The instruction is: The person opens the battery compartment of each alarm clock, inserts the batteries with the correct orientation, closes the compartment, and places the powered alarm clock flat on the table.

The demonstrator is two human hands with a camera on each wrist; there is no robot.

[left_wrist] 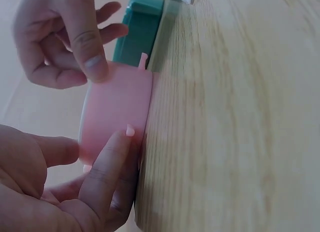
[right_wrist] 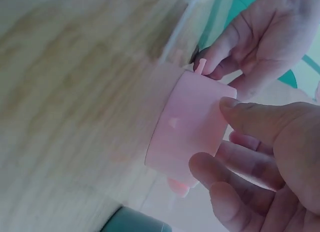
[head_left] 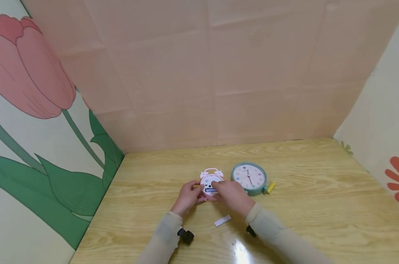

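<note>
A small pink twin-bell alarm clock (head_left: 206,179) lies on the wooden table, its white back up and an oblong battery slot showing in it. My left hand (head_left: 187,198) grips the clock's left rim, with fingers against the pink side (left_wrist: 117,104) in the left wrist view. From the right, my right hand (head_left: 234,196) holds the clock, its thumb on the back near the slot. The right wrist view shows this thumb at the edge of the pink casing (right_wrist: 192,122) and fingers curled beside it. What lies under the right thumb is hidden.
A round teal clock (head_left: 249,176) lies face up just right of the pink one, with a yellow battery (head_left: 270,187) beside it. Nearer to me is a small white strip (head_left: 223,220). A pinkish covered wall (head_left: 212,91) borders the table's (head_left: 146,183) far edge.
</note>
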